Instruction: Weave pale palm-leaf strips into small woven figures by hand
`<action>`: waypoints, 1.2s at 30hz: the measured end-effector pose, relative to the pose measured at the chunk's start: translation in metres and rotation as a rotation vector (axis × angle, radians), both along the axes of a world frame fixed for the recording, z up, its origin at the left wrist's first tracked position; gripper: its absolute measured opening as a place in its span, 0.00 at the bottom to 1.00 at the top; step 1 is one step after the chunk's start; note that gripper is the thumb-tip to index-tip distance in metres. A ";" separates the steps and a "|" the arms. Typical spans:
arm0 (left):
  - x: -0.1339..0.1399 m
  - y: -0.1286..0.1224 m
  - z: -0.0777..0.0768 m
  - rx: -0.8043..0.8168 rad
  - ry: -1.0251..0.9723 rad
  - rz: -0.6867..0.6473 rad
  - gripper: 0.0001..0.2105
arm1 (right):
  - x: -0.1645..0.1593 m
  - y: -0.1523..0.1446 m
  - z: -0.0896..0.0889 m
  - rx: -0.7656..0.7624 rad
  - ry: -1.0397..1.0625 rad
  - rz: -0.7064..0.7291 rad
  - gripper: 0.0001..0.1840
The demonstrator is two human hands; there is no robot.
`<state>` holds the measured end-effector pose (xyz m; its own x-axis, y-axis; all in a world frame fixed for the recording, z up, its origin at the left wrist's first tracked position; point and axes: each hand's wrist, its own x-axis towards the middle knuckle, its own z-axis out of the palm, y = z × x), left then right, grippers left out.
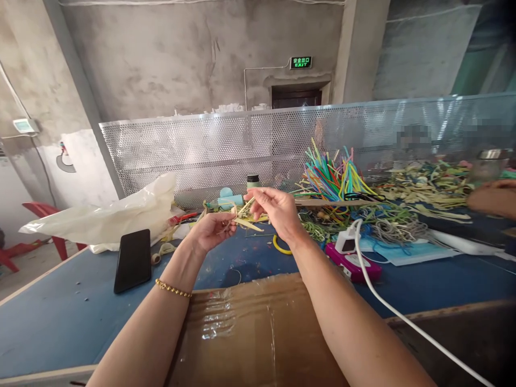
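My left hand (212,230) is closed, pinching a pale yellow flat strip (250,224) whose pointed end sticks out to the right. Close beside it, my right hand (279,212) has thumb and fingertips pressed together on a thin pale yellow piece that slants up from the left fingers. Whether both pieces are one strip, I cannot tell. Both hands are above the blue table, just beyond a cardboard box (258,333). Small bits of similar material lie behind the fingers, partly hidden.
A black phone (133,260) and a white plastic bag (116,212) lie left. Right are colourful pipe-like stems (332,174), a magenta power block (352,262) with a white cable (373,287), and a strip pile (427,185). Another person's arm (494,198) reaches in at far right.
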<state>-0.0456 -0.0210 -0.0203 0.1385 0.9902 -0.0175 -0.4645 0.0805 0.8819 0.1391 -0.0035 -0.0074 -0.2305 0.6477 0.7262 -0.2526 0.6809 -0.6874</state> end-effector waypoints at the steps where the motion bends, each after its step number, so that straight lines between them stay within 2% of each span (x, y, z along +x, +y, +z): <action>1: 0.000 0.000 0.000 -0.004 -0.004 -0.017 0.03 | 0.001 -0.001 0.001 -0.027 0.038 0.062 0.18; 3: 0.001 0.000 0.000 -0.009 -0.005 -0.037 0.03 | 0.002 -0.002 0.002 -0.056 0.077 0.168 0.17; 5: 0.002 -0.001 0.000 -0.009 -0.006 -0.042 0.03 | 0.002 -0.004 0.003 -0.055 0.075 0.198 0.14; 13: 0.005 -0.004 0.002 0.012 -0.029 -0.058 0.04 | -0.002 -0.007 0.003 -0.051 0.061 0.122 0.13; 17: 0.006 -0.005 0.002 0.006 -0.040 -0.066 0.04 | 0.001 -0.005 0.002 -0.089 0.073 0.263 0.11; 19: 0.005 -0.005 0.002 0.002 -0.050 -0.057 0.04 | 0.002 -0.004 0.001 -0.096 0.073 0.290 0.09; 24: 0.002 -0.003 0.002 0.018 -0.052 -0.063 0.04 | 0.003 -0.005 0.002 -0.100 0.042 0.253 0.06; 29: 0.002 -0.004 0.002 0.036 -0.045 -0.076 0.04 | 0.001 -0.009 0.003 -0.111 -0.057 0.227 0.07; 34: 0.002 -0.004 0.003 0.026 -0.080 -0.063 0.04 | 0.003 -0.009 0.004 -0.081 -0.011 0.119 0.08; 36: 0.002 -0.004 0.003 0.023 -0.081 -0.065 0.05 | 0.004 -0.007 0.003 -0.065 -0.018 0.121 0.07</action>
